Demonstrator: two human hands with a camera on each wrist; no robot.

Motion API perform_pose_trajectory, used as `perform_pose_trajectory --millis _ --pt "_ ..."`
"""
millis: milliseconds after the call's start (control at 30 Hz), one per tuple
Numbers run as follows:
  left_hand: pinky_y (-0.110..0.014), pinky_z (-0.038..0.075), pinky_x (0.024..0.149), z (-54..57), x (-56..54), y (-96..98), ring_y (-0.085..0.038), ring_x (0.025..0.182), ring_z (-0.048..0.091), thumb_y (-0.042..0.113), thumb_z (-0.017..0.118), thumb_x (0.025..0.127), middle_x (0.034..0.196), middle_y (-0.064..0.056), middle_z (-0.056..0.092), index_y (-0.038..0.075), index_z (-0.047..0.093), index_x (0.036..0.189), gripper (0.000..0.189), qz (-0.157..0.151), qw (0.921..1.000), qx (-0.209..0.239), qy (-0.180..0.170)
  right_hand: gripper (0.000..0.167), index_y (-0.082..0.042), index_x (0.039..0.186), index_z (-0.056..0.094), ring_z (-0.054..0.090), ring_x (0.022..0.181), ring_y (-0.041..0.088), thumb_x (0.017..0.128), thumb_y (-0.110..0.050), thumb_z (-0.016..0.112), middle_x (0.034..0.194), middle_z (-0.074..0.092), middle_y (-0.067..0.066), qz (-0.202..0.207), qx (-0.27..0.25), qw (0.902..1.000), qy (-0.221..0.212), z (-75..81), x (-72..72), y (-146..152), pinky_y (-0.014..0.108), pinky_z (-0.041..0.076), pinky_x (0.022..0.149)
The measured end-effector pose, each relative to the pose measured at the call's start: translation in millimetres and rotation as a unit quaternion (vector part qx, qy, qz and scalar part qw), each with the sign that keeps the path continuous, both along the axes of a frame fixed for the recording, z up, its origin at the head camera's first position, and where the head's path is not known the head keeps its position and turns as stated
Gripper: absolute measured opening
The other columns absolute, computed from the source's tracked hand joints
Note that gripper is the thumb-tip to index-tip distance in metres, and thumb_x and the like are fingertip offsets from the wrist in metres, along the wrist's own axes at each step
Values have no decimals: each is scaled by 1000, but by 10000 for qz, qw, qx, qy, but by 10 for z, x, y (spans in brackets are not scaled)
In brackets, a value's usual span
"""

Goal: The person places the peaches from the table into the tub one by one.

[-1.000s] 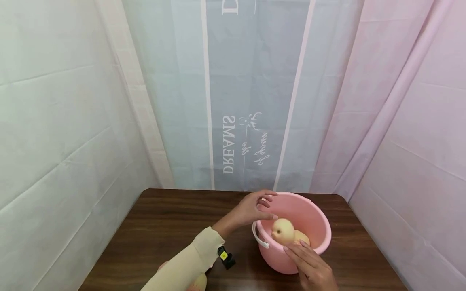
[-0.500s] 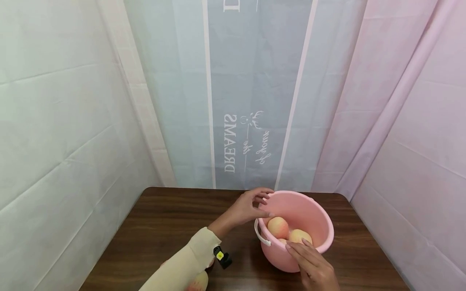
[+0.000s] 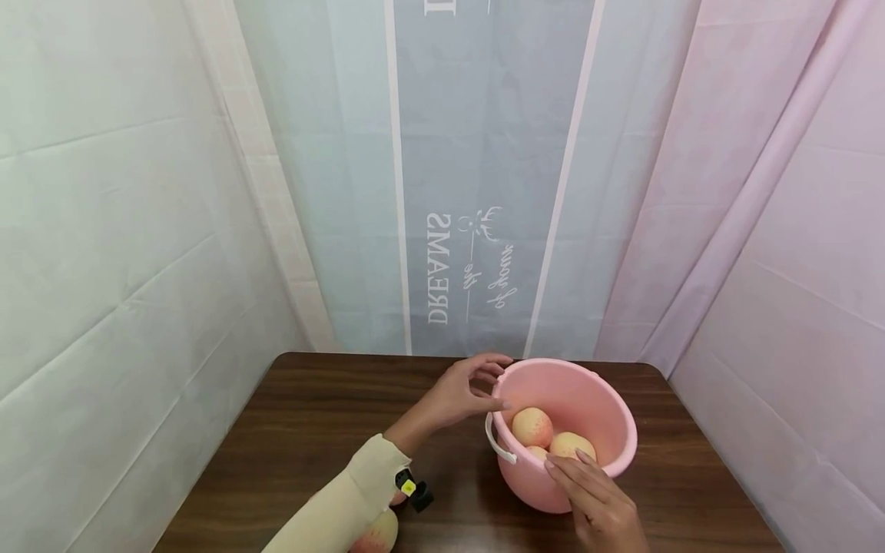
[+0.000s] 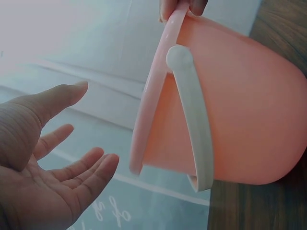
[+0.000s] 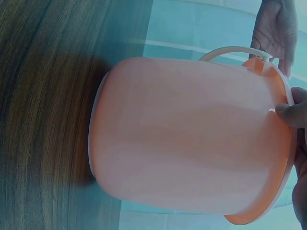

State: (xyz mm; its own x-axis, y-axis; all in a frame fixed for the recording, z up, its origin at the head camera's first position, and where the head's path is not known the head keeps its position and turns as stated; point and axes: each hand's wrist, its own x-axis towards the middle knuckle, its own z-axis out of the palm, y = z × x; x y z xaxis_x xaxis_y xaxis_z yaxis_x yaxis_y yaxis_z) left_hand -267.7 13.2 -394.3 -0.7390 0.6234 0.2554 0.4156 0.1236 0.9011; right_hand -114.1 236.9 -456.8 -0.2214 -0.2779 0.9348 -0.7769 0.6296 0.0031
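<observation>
A pink bucket (image 3: 528, 488) with a white handle (image 3: 499, 445) stands on the table with several peaches in it. One blushed peach (image 3: 531, 427) lies at the left inside, a paler peach (image 3: 572, 445) beside it and part of another peach (image 3: 537, 452) in front. My left hand (image 3: 458, 395) hovers at the bucket's left rim, fingers spread and relaxed, holding nothing; the left wrist view shows its palm apart from the rim. With my right hand (image 3: 600, 503) I pinch the near rim, thumb outside, as the right wrist view (image 5: 300, 112) shows.
Beneath my left sleeve (image 3: 346, 499) a peach (image 3: 379, 533) lies on the dark wooden table (image 3: 276, 430), and a second one (image 3: 399, 498) peeks out behind the wrist camera (image 3: 415, 489). Fabric curtains (image 3: 484, 153) hang behind the table and at both sides.
The peach that was blurred inside the bucket has settled at its left side. My left hand has drawn back slightly leftward. My right hand has stayed on the rim.
</observation>
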Motion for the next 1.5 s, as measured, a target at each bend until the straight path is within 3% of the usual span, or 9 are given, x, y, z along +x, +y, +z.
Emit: perform_pose_trajectory --millis 167,300,533,667,1033,1267,1500 --pt "-35 58 87 10 4 -61 -33 116 63 16 86 82 127 -14 66 19 59 139 63 51 10000 -15 -2 33 8 102 76 63 121 12 107 -11 50 110 75 14 50 -19 10000 -29 11 -8 -1 28 40 111" --pt "-43 57 89 5 10 -111 -29 117 62 19 87 82 127 -9 65 22 59 139 63 173 9997 -139 42 32 8 102 76 63 121 12 107 -11 51 110 75 14 74 -48 10000 -28 7 -11 0 28 40 111" --pt "-35 56 88 -10 6 -191 -22 117 62 25 88 81 126 4 65 26 60 138 63 356 9987 -350 39 32 8 101 76 65 118 13 107 -12 52 108 75 15 48 -92 9999 -37 33 -8 -8 28 41 110" --pt "-36 56 87 -3 -4 -229 -23 117 62 24 88 81 126 3 65 23 60 139 65 338 9990 -273 81 31 8 100 77 64 119 13 107 -11 52 107 76 15 23 -76 10000 13 73 -20 -21 28 41 110" --pt "-44 57 87 -10 0 -323 -16 113 61 24 89 81 125 4 65 31 60 137 63 317 9994 -157 44 33 7 101 77 66 115 14 107 -14 52 108 75 15 -10 -40 9999 -141 100 -24 -45 28 40 111" --pt "-38 58 85 -6 28 -427 -15 113 62 22 88 81 125 4 65 28 60 138 63 360 9992 -140 55 28 8 100 76 66 116 16 105 -8 54 104 76 17 190 -40 9997 177 162 -68 -80 29 41 110" --pt "-36 57 86 -14 70 -523 -15 114 61 22 87 82 125 5 65 29 59 137 62 434 9990 -113 19 30 8 101 76 66 116 17 106 -10 52 105 75 17 109 -7 9999 63 128 -66 -55 29 41 110"
